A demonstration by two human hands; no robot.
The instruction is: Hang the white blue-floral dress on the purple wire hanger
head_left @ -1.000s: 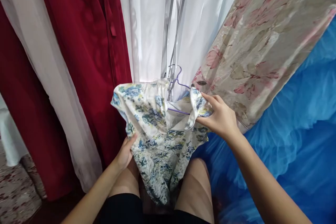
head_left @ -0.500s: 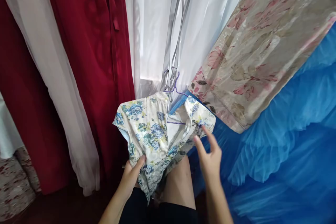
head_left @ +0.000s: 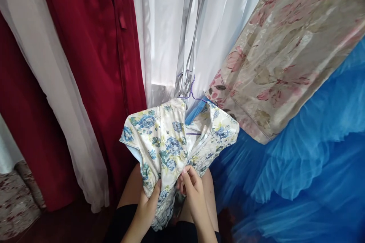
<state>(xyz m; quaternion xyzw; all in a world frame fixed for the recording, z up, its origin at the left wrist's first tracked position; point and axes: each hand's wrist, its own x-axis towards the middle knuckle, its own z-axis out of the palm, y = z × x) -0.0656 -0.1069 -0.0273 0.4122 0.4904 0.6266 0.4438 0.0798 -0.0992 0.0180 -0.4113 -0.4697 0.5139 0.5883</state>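
A white dress with blue flowers and green leaves (head_left: 171,140) hangs on a thin purple hanger (head_left: 191,92) by its shoulders. Its V-shaped neckline gapes at the right, showing the hanger's lower bar inside. My left hand (head_left: 150,200) grips the left side of the dress, thumb on top and fingers hidden beneath the cloth. Just below the point of the neckline, my right hand (head_left: 191,183) pinches the front edge between thumb and fingers. The lower part of the dress bunches up between my legs.
Grey-white ribbon straps (head_left: 190,26) hang down to the hanger's hook before a white curtain (head_left: 165,38). Dark red cloth (head_left: 91,45) and a pale sheer drape (head_left: 65,102) hang at left. A beige floral garment (head_left: 273,64) and blue tulle (head_left: 302,167) fill the right.
My right hand has come down and left from beside the right shoulder of the dress and closed on the front edge. The right shoulder now spreads wider; my left hand keeps its hold.
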